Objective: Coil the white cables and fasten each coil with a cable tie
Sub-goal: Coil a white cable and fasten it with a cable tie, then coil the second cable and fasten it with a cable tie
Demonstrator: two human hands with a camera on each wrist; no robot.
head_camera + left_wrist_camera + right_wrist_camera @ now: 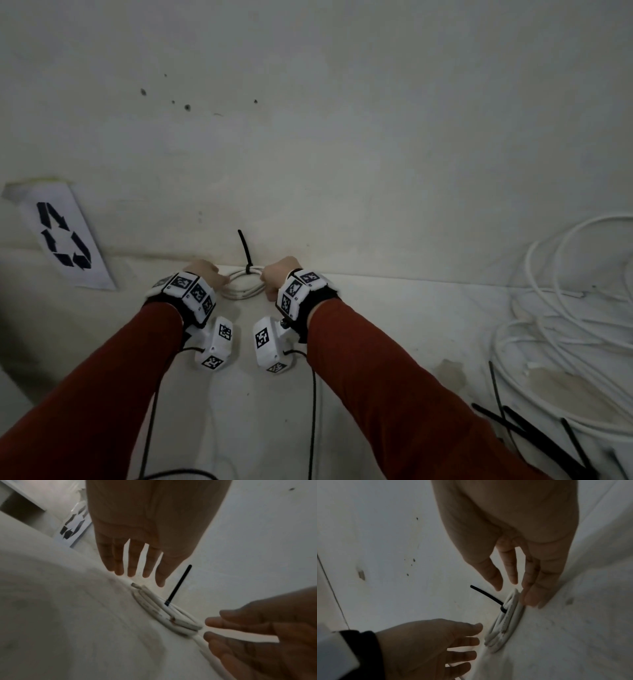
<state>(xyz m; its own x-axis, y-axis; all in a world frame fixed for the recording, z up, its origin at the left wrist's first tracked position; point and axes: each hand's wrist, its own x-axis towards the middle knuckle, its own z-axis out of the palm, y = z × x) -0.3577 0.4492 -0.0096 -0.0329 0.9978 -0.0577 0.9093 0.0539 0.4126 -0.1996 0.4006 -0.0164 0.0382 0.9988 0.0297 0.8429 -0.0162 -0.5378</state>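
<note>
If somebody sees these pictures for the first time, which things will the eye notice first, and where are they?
First, the small white coil at the foot of the wall, with a black tie sticking up from it. The left hand and right hand flank it, fingers straight. Next, the loose cables piled at the right, spare ties in front of them, and the recycling sign at the left.

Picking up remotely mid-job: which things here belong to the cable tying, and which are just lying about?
Job:
tied white cable coil
black cable tie on it
loose white cables
spare black cable ties
left hand
right hand

Lying about:
recycling-symbol sheet
</note>
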